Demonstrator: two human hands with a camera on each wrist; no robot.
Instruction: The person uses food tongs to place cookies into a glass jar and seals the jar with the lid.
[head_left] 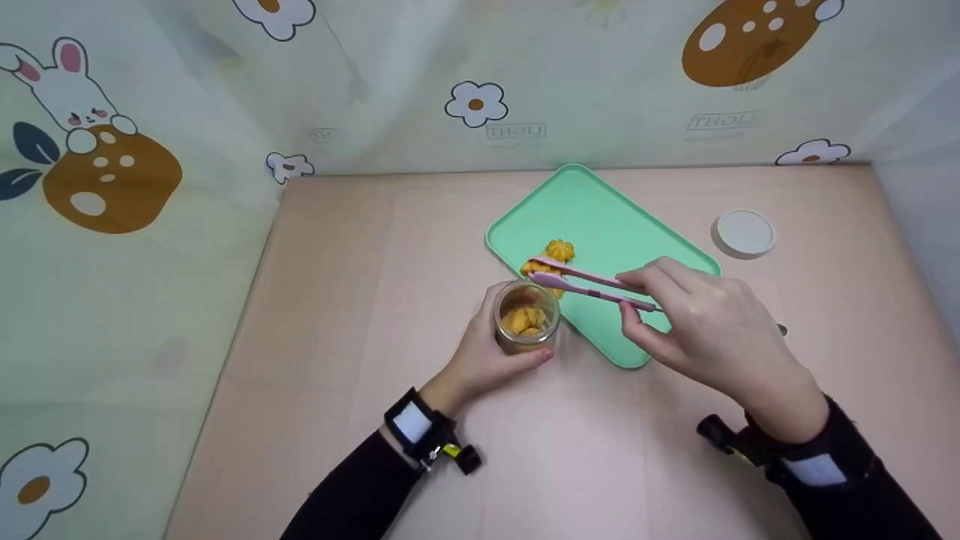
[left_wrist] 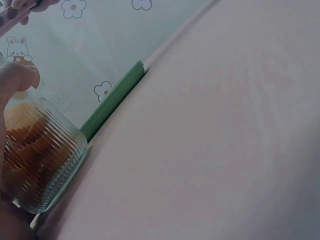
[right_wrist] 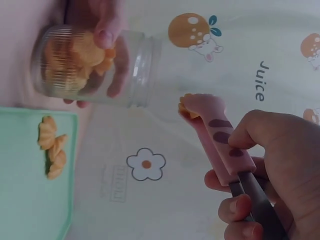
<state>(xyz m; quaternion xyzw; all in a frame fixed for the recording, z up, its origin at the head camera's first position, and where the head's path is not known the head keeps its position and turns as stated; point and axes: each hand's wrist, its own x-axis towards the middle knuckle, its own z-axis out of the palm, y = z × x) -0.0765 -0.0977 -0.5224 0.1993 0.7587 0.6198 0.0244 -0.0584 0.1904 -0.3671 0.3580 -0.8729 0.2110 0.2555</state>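
My left hand [head_left: 484, 351] grips a clear ribbed glass jar [right_wrist: 135, 70] around its side, mouth up and no lid on it. Several golden cookies [head_left: 525, 320] lie inside the jar. Pink tongs [head_left: 592, 292] with dark metal legs are pinched between the thumb and fingers of my right hand [head_left: 709, 326]. In the right wrist view a cookie [right_wrist: 187, 106] sits between the tong tips, higher than the jar's mouth and apart from it. More flower-shaped cookies [right_wrist: 52, 147] rest on a green tray [head_left: 600, 217] just beyond the jar.
A round white lid [head_left: 744, 232] lies to the right of the tray. A small dark thing [head_left: 782, 329] shows partly from behind my right hand. Behind the pink tabletop [head_left: 322, 300] hangs a printed curtain [head_left: 390, 97].
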